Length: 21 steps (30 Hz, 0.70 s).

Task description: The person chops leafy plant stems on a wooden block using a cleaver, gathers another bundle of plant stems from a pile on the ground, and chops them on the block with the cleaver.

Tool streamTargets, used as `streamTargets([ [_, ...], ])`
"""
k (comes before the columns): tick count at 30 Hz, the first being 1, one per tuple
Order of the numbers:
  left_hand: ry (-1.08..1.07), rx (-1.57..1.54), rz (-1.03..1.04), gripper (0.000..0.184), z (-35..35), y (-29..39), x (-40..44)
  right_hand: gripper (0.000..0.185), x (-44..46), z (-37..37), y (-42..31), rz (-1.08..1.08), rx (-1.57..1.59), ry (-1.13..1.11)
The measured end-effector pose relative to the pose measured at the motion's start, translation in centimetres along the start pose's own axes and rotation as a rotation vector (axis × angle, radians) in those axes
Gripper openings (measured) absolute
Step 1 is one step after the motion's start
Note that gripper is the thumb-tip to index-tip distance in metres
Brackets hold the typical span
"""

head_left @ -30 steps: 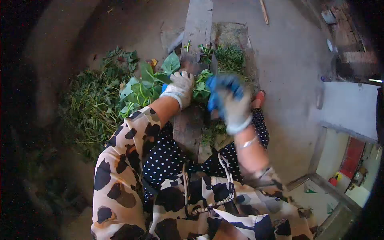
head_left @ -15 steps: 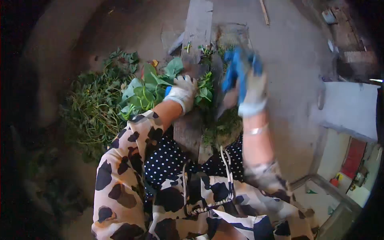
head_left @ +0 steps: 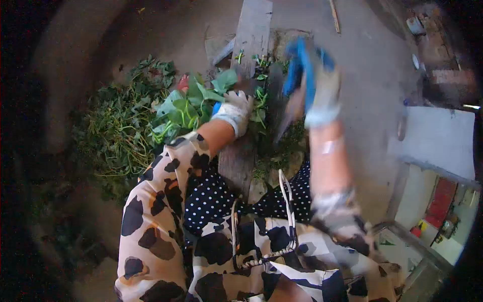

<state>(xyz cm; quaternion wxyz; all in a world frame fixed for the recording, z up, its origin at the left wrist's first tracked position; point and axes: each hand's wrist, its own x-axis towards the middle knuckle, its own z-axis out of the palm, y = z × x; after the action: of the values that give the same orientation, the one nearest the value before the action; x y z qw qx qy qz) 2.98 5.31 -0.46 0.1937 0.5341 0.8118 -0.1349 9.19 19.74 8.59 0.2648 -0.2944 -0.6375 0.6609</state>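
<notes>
My left hand (head_left: pixel 236 109), in a white glove with blue on the palm side, is closed around a bunch of broad-leaved green stems (head_left: pixel 183 110) and presses it onto a narrow wooden board (head_left: pixel 235 163). The bunch's leaves point left. My right hand (head_left: pixel 317 80), in a blue and white glove, is raised to the right of the board and smeared by motion. Its fingers curl round what looks like a knife (head_left: pixel 289 117), whose blurred blade hangs down beside the board. Cut green pieces (head_left: pixel 260 103) lie at the board's right edge.
A large heap of leafy vines (head_left: pixel 121 126) lies on the floor to the left. More chopped greens (head_left: pixel 274 163) lie right of the board. A stick (head_left: pixel 334 16) is on the floor at the back. A pale panel (head_left: pixel 437 138) stands at the right.
My right hand has risen slightly, with the blade beside the board showing more plainly. My left hand keeps its hold on the greens, and the whole view has shifted a little.
</notes>
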Motion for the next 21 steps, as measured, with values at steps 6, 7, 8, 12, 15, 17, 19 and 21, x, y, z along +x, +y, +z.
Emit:
streamTargets([
  [6, 0.243, 0.098, -0.108, 0.058, 4.9, 1.7, 0.0, 0.019, -1.8, -1.5, 1.9, -0.013, 0.157, -0.12],
  [7, 0.369, 0.124, -0.124, 0.056, 6.1, 2.0, 0.5, 0.025, 1.2, -1.4, -0.9, 0.047, 0.021, -0.188],
  [8, 0.495, 0.155, -0.133, 0.054, 7.1, 2.1, 0.9, 0.028, 4.7, -2.0, -1.9, -0.121, -0.255, -0.305],
  [12, 0.119, 0.154, 0.029, 0.049, 2.2, 0.4, 0.9, 0.023, 14.3, -2.2, 0.8, 0.15, 0.236, -0.457],
  [15, -0.031, 0.115, 0.073, 0.038, 0.6, 0.2, 1.7, 0.022, 4.9, -1.2, -0.2, -0.386, -0.525, -0.232],
  [17, 0.07, 0.091, -0.031, 0.036, 1.4, 0.9, 1.4, 0.015, -3.8, 0.1, 3.6, -0.219, 0.233, 0.084],
  [19, 0.151, 0.077, -0.117, 0.034, 3.4, 2.0, 1.3, 0.013, -9.8, -0.4, 7.4, -0.203, 0.001, -0.075],
  [21, 0.373, 0.128, -0.183, 0.031, 4.9, 2.4, 1.1, 0.016, -6.6, -1.2, 5.7, -0.06, 0.09, -0.027],
])
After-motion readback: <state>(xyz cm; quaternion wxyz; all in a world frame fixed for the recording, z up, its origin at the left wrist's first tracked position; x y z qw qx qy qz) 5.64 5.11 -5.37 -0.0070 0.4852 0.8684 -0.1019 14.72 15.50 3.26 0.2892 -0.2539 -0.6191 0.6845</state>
